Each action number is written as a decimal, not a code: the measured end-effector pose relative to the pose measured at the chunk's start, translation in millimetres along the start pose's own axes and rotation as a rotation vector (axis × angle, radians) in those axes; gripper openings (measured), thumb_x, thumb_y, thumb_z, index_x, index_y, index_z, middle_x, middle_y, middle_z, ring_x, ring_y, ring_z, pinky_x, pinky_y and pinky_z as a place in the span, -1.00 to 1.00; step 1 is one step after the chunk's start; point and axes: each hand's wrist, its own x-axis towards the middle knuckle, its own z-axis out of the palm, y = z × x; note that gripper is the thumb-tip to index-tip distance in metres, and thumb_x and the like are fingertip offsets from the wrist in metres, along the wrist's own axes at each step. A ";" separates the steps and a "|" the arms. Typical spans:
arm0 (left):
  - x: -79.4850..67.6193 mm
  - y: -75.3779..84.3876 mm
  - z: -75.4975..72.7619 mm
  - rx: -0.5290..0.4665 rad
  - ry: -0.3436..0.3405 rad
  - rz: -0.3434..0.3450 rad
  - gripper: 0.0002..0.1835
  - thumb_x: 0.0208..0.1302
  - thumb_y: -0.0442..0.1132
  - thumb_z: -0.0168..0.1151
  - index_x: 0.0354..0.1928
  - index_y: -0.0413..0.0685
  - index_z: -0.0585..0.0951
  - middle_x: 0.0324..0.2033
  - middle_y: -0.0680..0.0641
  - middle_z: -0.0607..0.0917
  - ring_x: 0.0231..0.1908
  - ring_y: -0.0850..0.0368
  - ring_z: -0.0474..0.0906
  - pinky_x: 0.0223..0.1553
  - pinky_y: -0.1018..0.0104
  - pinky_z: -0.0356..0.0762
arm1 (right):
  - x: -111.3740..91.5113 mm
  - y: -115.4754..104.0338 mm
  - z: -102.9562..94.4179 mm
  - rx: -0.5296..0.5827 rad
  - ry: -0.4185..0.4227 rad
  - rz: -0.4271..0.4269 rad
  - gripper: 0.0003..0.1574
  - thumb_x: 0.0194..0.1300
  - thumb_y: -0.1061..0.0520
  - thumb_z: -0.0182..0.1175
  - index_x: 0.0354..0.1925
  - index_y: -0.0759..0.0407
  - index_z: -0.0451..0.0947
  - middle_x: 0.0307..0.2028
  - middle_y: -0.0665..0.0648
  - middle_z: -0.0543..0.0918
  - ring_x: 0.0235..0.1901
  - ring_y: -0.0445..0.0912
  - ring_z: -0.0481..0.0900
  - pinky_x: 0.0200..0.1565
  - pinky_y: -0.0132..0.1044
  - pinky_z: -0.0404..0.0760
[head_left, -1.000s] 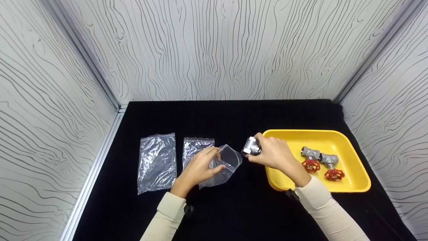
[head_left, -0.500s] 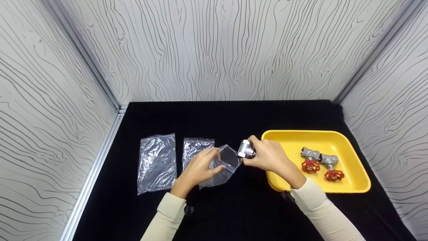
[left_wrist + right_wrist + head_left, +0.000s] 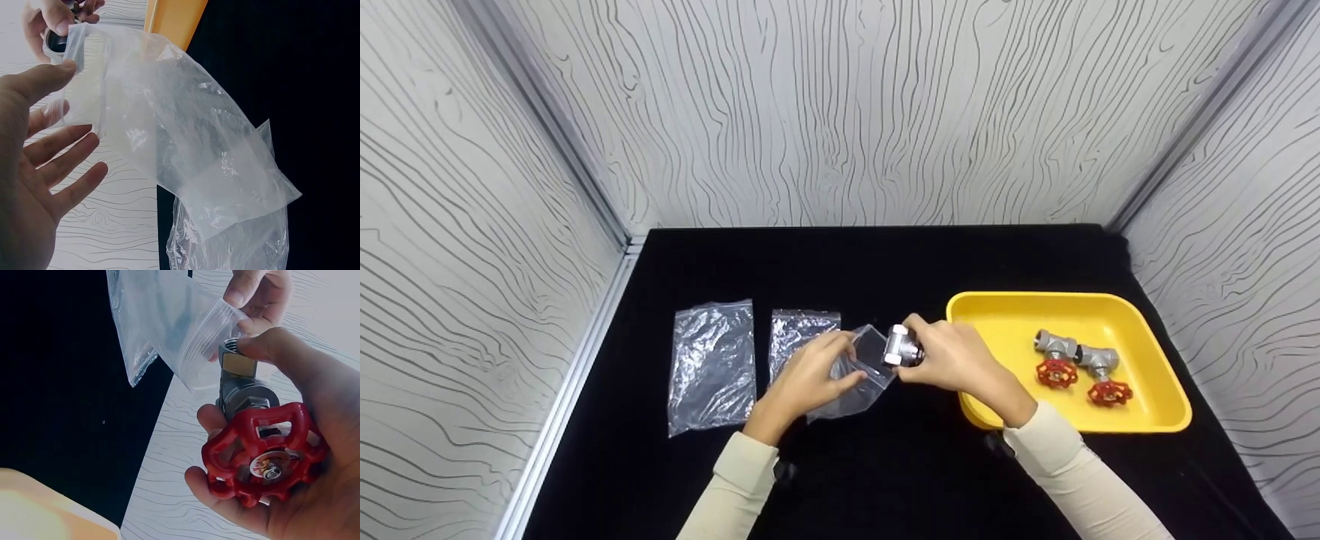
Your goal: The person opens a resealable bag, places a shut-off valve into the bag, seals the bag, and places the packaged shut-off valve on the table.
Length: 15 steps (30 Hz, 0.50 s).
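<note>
In the head view my left hand holds a clear zip bag near its mouth, which gapes toward the right. The left wrist view has the thumb and a finger at the rim of the zip bag, the other fingers spread. My right hand grips a metal valve right at the bag's mouth. The red handwheel of this valve lies in the right palm, and its threaded end points to the bag opening. Thumb and fingers are around the valve body.
A yellow bin on the right holds two more valves, one valve beside another valve, both with red handwheels. Two flat clear bags lie on the black cloth: a larger bag and a smaller bag.
My right hand has moved left and slightly down with the valve, from beside the bin to the bag's mouth. The left hand and bag have stayed nearly still.
</note>
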 end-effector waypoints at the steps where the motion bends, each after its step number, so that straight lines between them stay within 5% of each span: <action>1: 0.0 0.3 -0.1 0.002 0.000 0.004 -0.70 0.29 -0.06 0.53 -0.12 0.00 0.62 0.20 -0.08 0.73 0.14 0.02 0.70 0.19 0.16 0.73 | 0.0 -0.3 0.7 -0.001 -0.005 -0.003 -0.31 -0.06 -0.26 0.52 -0.05 0.04 0.56 -0.57 -0.06 0.58 -0.63 -0.17 0.42 -0.57 -0.20 0.45; 15: -1.1 2.2 0.5 -0.002 -0.036 0.005 -0.72 0.30 -0.10 0.53 -0.12 -0.01 0.63 0.21 -0.11 0.74 0.16 0.00 0.69 0.23 0.13 0.70 | 4.0 -3.9 7.6 -0.018 -0.053 -0.030 -0.27 -0.06 -0.29 0.56 -0.02 0.03 0.59 -0.52 -0.03 0.63 -0.60 -0.13 0.47 -0.57 -0.20 0.45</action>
